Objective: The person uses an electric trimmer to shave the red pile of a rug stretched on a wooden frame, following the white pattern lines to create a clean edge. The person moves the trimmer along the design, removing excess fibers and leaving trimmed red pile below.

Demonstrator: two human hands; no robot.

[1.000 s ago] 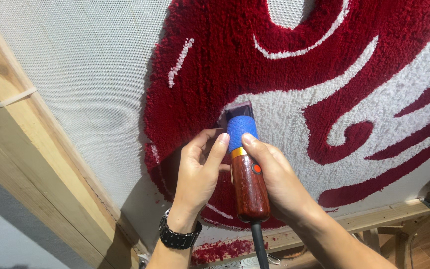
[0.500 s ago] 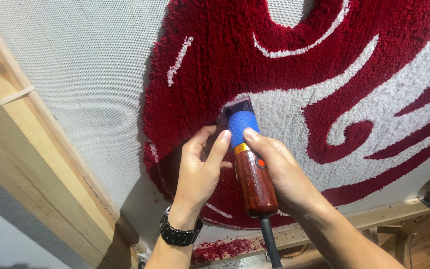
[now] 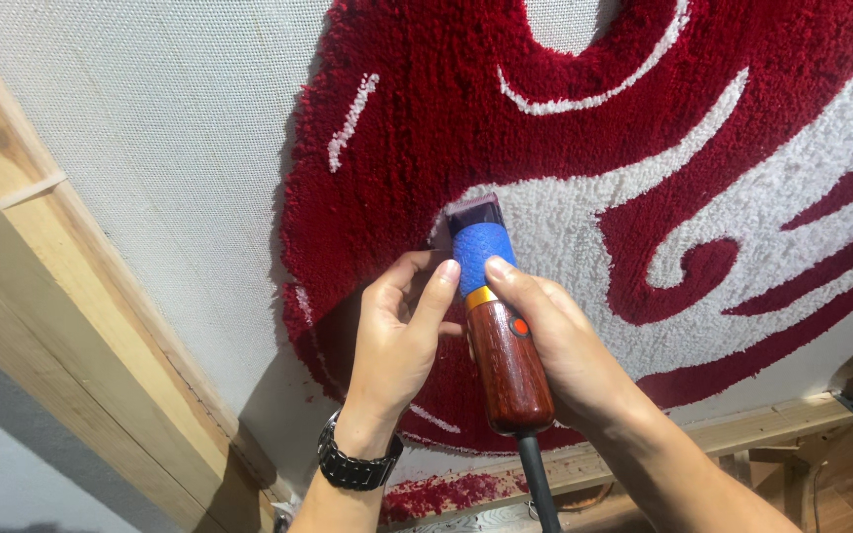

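A person's right hand [image 3: 570,360] is gripping an electric clipper [image 3: 496,316] by its dark red body, fingers closed around it and the thumb lying on the blue front section. The clipper's blade end is pressing against a tufted rug [image 3: 584,128] stretched on a wooden frame [image 3: 71,326], right where the deep red pile is meeting a white band. The left hand [image 3: 397,345] is resting just beside the clipper, its fingers loosely curled, the index fingertip touching the blue section and the other fingertips lying on the red pile; it is clamped on nothing. A black watch [image 3: 355,464] is sitting on the left wrist. A black cord [image 3: 540,494] is trailing down from the clipper's rear end. Red fluff [image 3: 446,494] is lying along the lower bar of the frame, below the hands
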